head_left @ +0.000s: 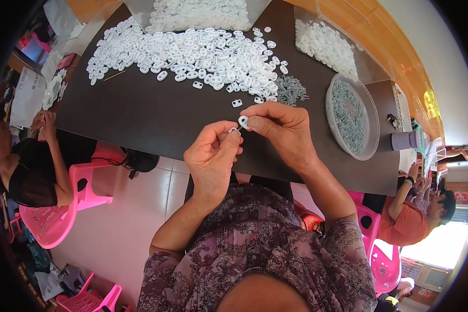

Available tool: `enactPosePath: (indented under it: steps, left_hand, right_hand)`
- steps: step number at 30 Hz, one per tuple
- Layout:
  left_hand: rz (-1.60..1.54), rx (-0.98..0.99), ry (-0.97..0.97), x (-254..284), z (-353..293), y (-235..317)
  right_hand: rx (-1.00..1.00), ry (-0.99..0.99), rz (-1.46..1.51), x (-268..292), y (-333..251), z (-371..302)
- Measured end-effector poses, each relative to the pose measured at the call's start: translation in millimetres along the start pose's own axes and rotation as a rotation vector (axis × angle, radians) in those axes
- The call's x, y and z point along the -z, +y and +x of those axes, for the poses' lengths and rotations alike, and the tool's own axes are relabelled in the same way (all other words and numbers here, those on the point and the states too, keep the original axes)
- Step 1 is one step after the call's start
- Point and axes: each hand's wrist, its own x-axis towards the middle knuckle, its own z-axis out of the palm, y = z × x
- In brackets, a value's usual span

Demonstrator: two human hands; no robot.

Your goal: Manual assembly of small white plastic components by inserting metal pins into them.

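Over the near edge of the dark table (140,109), my two hands meet fingertip to fingertip. My right hand (286,127) pinches a small white plastic piece (243,121) with a dark hole facing up. Thumb and fingers of my left hand (213,153) are closed on another small white piece (234,130), mostly covered by the fingertips. Something thin and metallic seems to lie between the two pieces, too small to make out. Beyond my hands spreads a heap of white oval two-holed pieces (192,54), with a small pile of grey screws (292,90) to its right.
A round clear tub (372,136) of grey screws stands at the right. Clear bins of white pieces (325,47) sit at the back. A thin stick (114,76) lies left of the heap. Other people sit at both sides, near pink chairs (73,203).
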Motion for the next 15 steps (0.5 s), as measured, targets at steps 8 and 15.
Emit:
enactPosePath:
  steps: [8,15]
  left_hand:
    - [-0.018,0.023,-0.016,0.1,-0.2,-2.5]
    - [-0.056,-0.059,-0.056,1.8,-0.1,-7.3]
  right_hand:
    - [0.218,0.063,-0.213,-7.9,6.9,-3.2]
    - [0.202,0.018,-0.306,-8.0,0.5,-6.5]
